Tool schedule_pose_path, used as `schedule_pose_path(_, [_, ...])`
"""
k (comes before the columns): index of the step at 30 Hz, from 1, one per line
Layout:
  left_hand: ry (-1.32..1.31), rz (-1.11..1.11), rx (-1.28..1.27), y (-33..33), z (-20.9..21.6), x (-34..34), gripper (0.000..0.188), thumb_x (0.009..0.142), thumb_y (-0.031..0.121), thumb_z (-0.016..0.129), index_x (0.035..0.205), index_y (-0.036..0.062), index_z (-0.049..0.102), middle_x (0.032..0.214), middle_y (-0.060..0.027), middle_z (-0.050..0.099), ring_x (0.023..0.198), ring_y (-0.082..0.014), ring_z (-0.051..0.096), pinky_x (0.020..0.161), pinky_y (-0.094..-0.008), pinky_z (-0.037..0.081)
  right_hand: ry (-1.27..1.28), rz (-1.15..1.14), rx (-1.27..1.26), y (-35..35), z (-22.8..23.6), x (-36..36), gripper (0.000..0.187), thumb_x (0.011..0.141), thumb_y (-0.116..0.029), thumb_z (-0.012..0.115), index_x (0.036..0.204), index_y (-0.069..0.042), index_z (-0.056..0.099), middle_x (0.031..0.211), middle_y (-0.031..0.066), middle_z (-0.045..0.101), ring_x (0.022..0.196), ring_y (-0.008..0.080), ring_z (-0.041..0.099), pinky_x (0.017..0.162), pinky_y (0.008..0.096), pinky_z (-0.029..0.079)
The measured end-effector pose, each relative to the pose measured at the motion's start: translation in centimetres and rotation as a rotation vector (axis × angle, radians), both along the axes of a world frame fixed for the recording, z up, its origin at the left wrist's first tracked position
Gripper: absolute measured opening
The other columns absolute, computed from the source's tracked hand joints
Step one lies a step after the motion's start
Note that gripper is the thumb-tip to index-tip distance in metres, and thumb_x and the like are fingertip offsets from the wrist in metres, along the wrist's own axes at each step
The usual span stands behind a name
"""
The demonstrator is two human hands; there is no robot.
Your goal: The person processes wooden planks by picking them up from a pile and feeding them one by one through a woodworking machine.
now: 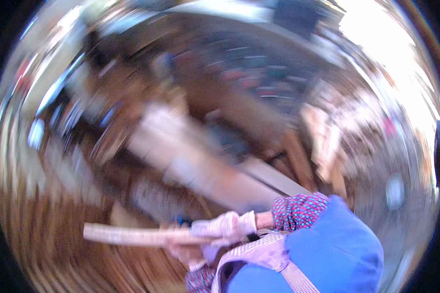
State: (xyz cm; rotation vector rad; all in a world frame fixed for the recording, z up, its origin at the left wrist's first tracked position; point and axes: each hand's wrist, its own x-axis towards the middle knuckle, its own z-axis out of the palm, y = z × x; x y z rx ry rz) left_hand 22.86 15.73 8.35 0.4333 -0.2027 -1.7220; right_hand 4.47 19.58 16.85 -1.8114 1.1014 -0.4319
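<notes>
A pale, flat strip of wood [127, 235] stretches leftward from my two hands, low in the head view. My right hand [225, 227], in a whitish-pink knitted glove, is closed over the strip's right end. My left hand [185, 248] is also gloved and wraps the strip just beside it, partly from below. Its fingers are smeared, but they curl round the wood. Patterned cuffs show at both wrists. The strip's far right end is hidden behind the right glove and my clothing.
A long pale board or beam [195, 171] runs diagonally beyond my hands. Pieces of wood [320, 141] stand at the right. A dark surface with small coloured things [259, 78] lies farther back. Brown floor [58, 244] spreads at the lower left. Strong motion blur hides details.
</notes>
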Motion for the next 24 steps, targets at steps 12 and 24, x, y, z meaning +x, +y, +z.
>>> schedule_pose_path(12, [-0.788, -0.842, -0.278, -5.5, 3.4, -17.5, 0.060, 0.084, 0.045, 0.064, 0.131, 0.0106, 0.048, 0.115, -0.0100, 0.056, 0.112, -0.0241, 0.053, 0.102, -0.0389, 0.042, 0.750, -0.635, -0.600, 3.9, -10.8, -4.3, 0.047, 0.088, -0.023, 0.050, 0.132, -0.006, 0.049, 0.147, 0.0184, 0.042, 0.133, 0.0329, 0.046, 0.111, 0.0479, 0.037])
schedule_pose_path(24, [-1.093, -0.744, -0.266, -18.3, -4.7, -13.3, 0.064, 0.086, 0.051, 0.057, 0.135, 0.0108, 0.045, 0.121, -0.0128, 0.054, 0.118, -0.0257, 0.050, 0.106, -0.0403, 0.038, 0.568, -0.476, -0.527, -10.6, -11.7, -4.2, 0.045, 0.091, -0.023, 0.049, 0.133, -0.007, 0.050, 0.148, 0.0164, 0.042, 0.135, 0.0312, 0.044, 0.113, 0.0472, 0.035])
